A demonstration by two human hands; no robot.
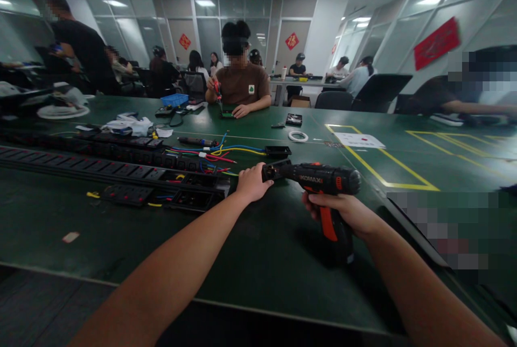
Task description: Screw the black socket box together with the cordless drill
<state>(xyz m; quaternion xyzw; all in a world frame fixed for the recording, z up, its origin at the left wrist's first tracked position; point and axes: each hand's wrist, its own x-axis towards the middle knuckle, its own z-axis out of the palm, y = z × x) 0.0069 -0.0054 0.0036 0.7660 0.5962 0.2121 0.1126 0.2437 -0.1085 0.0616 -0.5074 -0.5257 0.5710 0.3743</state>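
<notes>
Left hand (254, 182) clasps a box (268, 173), seemingly steadying it just left of the drill (323, 177) the right hand (342, 208) grips.

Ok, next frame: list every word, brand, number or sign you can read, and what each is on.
"KOMAX": side of the cordless drill.
"福": right red diamond decoration in the background.
Too small or blurred to read: left red diamond decoration, large red wall hanging, printed white sheet on the table.
Shirt patch: green emblem, no legible word.
</notes>
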